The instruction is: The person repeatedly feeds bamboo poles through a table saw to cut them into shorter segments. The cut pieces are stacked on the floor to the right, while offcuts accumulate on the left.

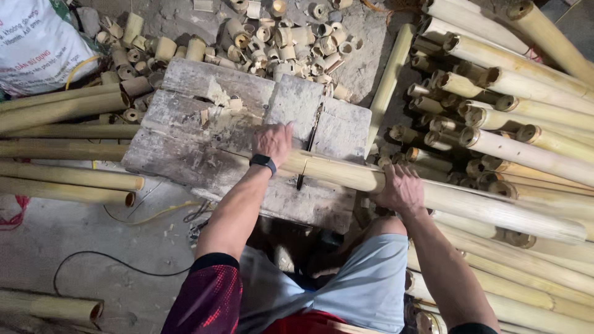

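1. A long pale bamboo pole [433,195] lies across the weathered wooden block [198,142], running from the middle of the scene out to the right, where it rests among other poles.
2. The left hand [273,141] lies on the pole's left end, on top of the block, fingers curled over it and pressing it down; a black wristwatch [263,163] sits on that wrist.
3. The right hand [401,188] is closed around the same pole further right, just past the block's right edge.
4. Between the two hands a thin dark blade [307,148] stands in a slot of the block, touching the pole's far side.
5. To the right, a stack of long bamboo poles [526,117] fills the floor, cut ends facing left.
6. At the far side, beyond the block, lies a heap of short cut bamboo rings [278,37].
7. On the left, more poles [62,148] lie side by side, with a white printed sack [34,43] at the far left corner.
8. Near the person's knees, a black cable [111,260] curls over the concrete floor.
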